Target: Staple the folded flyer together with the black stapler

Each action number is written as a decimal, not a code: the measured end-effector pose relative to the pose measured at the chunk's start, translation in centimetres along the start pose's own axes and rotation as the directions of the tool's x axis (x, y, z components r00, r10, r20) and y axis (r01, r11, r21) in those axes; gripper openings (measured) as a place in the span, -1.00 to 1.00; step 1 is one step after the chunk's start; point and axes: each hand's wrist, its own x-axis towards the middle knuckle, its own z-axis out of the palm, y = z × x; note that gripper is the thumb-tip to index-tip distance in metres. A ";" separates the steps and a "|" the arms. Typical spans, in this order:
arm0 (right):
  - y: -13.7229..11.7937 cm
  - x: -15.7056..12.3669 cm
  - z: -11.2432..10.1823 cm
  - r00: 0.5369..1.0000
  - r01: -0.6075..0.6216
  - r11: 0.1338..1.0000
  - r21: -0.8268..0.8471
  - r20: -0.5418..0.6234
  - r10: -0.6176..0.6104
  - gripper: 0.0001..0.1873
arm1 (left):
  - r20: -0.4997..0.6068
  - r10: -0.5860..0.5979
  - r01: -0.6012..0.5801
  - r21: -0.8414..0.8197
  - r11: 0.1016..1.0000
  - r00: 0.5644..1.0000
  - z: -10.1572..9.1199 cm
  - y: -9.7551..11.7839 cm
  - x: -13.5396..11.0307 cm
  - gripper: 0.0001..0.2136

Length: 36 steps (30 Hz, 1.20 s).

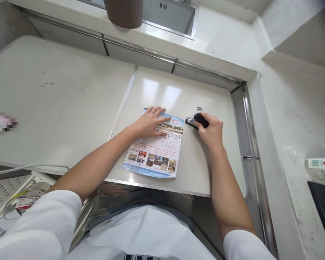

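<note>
One glossy rect. sheet under L hand, fingers splayed; R hand grasping rounded blk stapler.

the white counter spreads under the fingers, split to their left by a pale strip. two bright patches of light shine on it just beyond them. farther past the fingers runs a white ledge with a steel sink set in it. a shiny metal rail runs to their right, and a grey wall stands far to their left.
</note>
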 end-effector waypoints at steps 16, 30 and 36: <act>-2.4 -0.5 -0.2 0.931 0.245 0.963 0.115 0.249 -0.267 -0.68 | -0.021 0.082 -0.082 0.024 0.996 0.996 0.3 0.2 0.1 -0.40; -3.1 -0.7 0.1 0.947 0.224 0.961 0.161 0.195 -0.254 -0.65 | 0.088 0.222 -0.208 -0.143 0.968 0.971 0.3 0.8 0.1 -0.44; -3.3 -0.7 0.2 0.946 0.224 0.962 0.158 0.203 -0.253 -0.60 | 0.107 0.287 -0.263 -0.193 0.945 0.952 0.3 0.9 -0.1 -0.41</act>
